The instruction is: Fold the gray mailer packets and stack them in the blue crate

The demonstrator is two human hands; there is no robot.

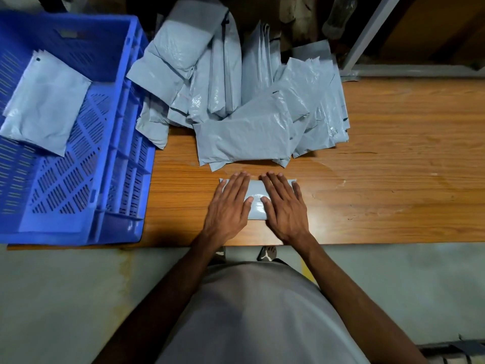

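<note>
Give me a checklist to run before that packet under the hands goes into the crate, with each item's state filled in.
1. Folded packet lies flat on the wooden table: ok.
2. Left hand and right hand press it with straight fingers: ok.
3. Fold crease holds without pressure: cannot tell.
4. Blue crate stands on the table to the left: ok.
5. Crate floor has bare room beside the packet already inside: ok.
6. Pile of unfolded packets lies apart from the folded one: ok.

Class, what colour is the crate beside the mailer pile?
Blue crate, perforated walls; head view.
</note>
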